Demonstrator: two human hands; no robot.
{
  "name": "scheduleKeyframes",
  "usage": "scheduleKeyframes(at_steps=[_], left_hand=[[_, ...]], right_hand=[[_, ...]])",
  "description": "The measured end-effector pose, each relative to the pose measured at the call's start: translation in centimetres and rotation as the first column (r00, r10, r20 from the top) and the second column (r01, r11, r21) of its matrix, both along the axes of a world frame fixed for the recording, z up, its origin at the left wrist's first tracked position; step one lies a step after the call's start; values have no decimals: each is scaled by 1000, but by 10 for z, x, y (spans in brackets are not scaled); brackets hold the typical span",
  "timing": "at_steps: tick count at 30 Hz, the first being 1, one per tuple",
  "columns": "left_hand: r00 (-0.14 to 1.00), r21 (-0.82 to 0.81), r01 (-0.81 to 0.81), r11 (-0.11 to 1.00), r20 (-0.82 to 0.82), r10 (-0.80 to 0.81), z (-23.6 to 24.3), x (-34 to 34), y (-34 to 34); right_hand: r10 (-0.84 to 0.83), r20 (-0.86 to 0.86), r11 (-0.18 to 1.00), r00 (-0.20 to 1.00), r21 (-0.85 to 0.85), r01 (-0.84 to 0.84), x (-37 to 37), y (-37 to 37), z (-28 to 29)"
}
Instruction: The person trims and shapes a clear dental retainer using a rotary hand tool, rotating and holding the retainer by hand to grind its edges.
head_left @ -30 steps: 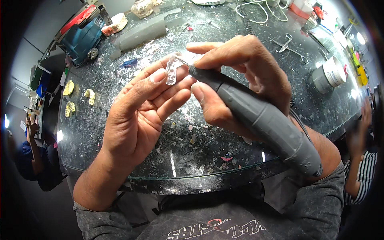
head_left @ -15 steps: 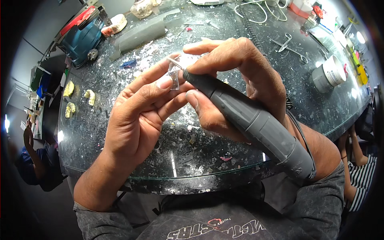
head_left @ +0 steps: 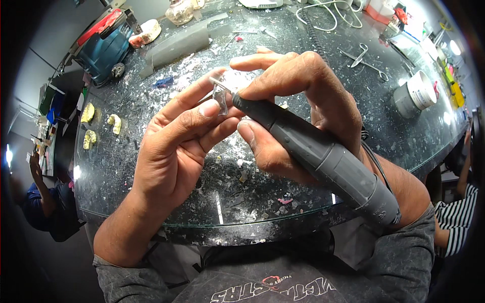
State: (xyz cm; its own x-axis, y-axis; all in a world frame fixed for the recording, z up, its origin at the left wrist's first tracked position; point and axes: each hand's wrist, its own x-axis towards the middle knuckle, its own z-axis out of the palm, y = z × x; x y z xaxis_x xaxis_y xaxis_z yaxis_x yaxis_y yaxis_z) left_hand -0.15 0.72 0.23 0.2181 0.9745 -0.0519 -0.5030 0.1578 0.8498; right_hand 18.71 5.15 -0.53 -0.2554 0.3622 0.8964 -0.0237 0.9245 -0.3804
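Note:
My left hand [head_left: 172, 146], at the centre left, pinches a small clear plastic dental tray [head_left: 221, 101] between thumb and fingers, partly hidden by them. My right hand [head_left: 308, 86] grips a thick grey rotary handpiece [head_left: 326, 156] that slants from the lower right to the upper left. Its thin metal bur [head_left: 220, 83] lies at the upper part of the tray; whether it touches is hard to tell. A cable runs from the handpiece's back end behind my right wrist.
Cream casts [head_left: 116, 122] on the dusty glass-topped table [head_left: 257, 202]; a teal container [head_left: 101, 50], grey sheet [head_left: 179, 45] and coiled cord [head_left: 313, 35] behind; scissors [head_left: 361, 58] and grey pot [head_left: 414, 96] right. Other people work at far left [head_left: 48, 202] and far right [head_left: 454, 219].
My right hand and the handpiece have shifted a little left and down. The tray has turned more edge-on in my left fingers. The person at right has moved an arm.

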Motion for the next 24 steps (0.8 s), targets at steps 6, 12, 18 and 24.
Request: scheduleKeyframes(at_steps=[6,12,18,24], left_hand=[[1000,15,-26,1000,7,26,-1,2,1],[999,17,-40,999,16,40,-2,1,0],[998,22,17,1000,52,-18,1,-2,0],[993,-6,33,999,111,-32,2,0,0]], right_hand=[[-11,52,1000,999,-26,12,3,-4,5],[11,26,995,1000,-96,-8,5,-6,5],[-18,50,996,999,-81,22,5,-6,6],[-51,-65,994,997,92,57,6,1,9]])
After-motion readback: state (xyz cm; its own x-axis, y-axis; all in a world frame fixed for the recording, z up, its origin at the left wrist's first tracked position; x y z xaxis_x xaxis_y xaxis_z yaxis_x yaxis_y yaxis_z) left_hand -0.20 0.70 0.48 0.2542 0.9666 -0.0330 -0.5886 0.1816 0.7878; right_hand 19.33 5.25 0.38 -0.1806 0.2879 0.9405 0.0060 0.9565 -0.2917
